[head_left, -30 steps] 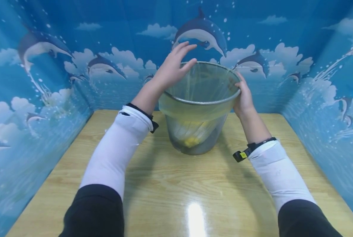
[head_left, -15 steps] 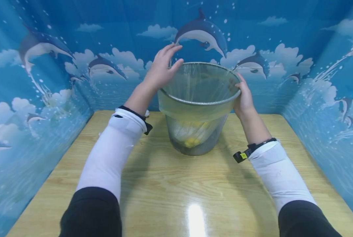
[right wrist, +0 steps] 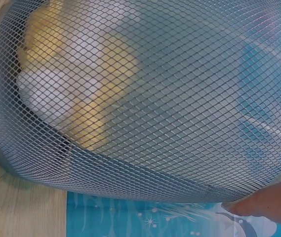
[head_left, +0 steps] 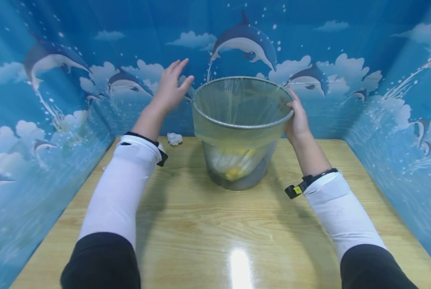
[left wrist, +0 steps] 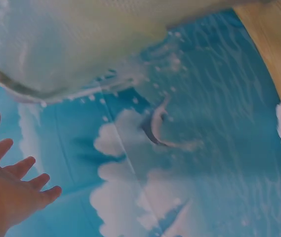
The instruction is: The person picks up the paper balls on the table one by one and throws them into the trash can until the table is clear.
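A round metal mesh wastebasket (head_left: 246, 166) stands upright toward the back of the table, lined with a thin yellowish bag (head_left: 215, 130) folded down over its rim. Yellow (right wrist: 113, 66) and white crumpled pieces (right wrist: 46, 96) show through the mesh at the bottom. My right hand (head_left: 297, 120) grips the basket's upper right side at the rim; some of its fingers show dimly through the liner. To the left of the rim, my left hand (head_left: 170, 88) hovers in the air with spread fingers and holds nothing.
A crumpled white piece (head_left: 174, 139) lies on the wooden table (head_left: 208, 228) left of the basket; another is partly hidden behind the left wrist. Blue dolphin-print sheets (head_left: 345, 36) wall in the table's back and sides.
My left hand has moved left, away from above the basket's rim, uncovering the white crumpled piece. The right hand and the wastebasket have stayed in place.
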The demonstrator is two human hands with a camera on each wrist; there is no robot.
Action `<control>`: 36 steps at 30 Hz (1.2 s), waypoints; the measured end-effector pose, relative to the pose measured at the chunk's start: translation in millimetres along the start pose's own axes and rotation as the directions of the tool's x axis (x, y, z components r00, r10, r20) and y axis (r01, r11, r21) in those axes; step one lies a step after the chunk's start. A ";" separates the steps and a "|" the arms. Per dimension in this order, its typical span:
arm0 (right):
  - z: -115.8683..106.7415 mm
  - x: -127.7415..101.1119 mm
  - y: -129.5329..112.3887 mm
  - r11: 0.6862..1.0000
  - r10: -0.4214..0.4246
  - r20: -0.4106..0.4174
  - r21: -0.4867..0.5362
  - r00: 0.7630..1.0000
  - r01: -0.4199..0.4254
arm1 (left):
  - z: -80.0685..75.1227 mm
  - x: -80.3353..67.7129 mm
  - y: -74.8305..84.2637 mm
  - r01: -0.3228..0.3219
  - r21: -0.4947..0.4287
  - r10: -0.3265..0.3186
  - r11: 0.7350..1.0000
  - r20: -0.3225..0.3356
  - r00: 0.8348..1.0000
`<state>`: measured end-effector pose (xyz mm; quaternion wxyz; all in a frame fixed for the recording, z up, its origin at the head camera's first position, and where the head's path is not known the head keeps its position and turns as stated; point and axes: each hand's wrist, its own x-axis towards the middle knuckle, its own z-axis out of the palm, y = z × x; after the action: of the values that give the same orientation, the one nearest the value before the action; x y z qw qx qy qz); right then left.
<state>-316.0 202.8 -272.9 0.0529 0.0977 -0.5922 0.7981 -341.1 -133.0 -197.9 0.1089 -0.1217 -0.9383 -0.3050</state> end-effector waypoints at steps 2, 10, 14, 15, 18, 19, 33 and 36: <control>-0.3 -0.2 -0.5 1.000 0.002 0.001 -0.001 1.000 -0.002 | -2.3 -1.2 -8.7 0.022 -0.006 -0.022 1.000 0.004 1.000; 0.1 -1.6 -2.0 1.000 0.007 0.012 0.004 1.000 -0.007 | -1.2 -6.7 -47.9 0.075 0.025 -0.075 0.997 0.001 0.997; 2.1 -1.7 -3.5 1.000 0.018 0.019 0.010 1.000 -0.018 | 2.3 -12.2 -70.0 0.101 0.049 -0.101 0.994 -0.006 0.995; 2.5 -1.9 -3.7 1.000 0.016 0.021 0.007 1.000 -0.017 | 3.4 -13.6 -75.4 0.107 0.059 -0.107 0.993 -0.007 0.994; 2.9 -2.8 -4.1 1.000 0.008 0.026 0.011 1.000 -0.008 | 7.6 -16.9 -90.5 0.119 0.082 -0.119 0.989 -0.005 0.993; 2.7 -3.2 -4.4 1.000 0.007 0.027 0.011 1.000 -0.007 | 9.3 -17.7 -94.9 0.129 0.087 -0.129 0.988 -0.003 0.992; -0.6 0.6 -2.7 1.000 0.027 0.008 0.014 1.000 -0.027 | 37.4 -23.7 -156.6 0.282 0.110 -0.286 0.953 0.029 0.958; -0.3 0.6 -1.6 1.000 0.030 0.001 0.008 1.000 -0.030 | 45.9 -29.5 -169.6 0.328 0.102 -0.335 0.939 0.065 0.940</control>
<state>-316.3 203.5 -271.4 0.0400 0.0893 -0.5906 0.8010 -369.1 -243.3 -334.9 0.0229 0.0309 -0.9618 -0.2712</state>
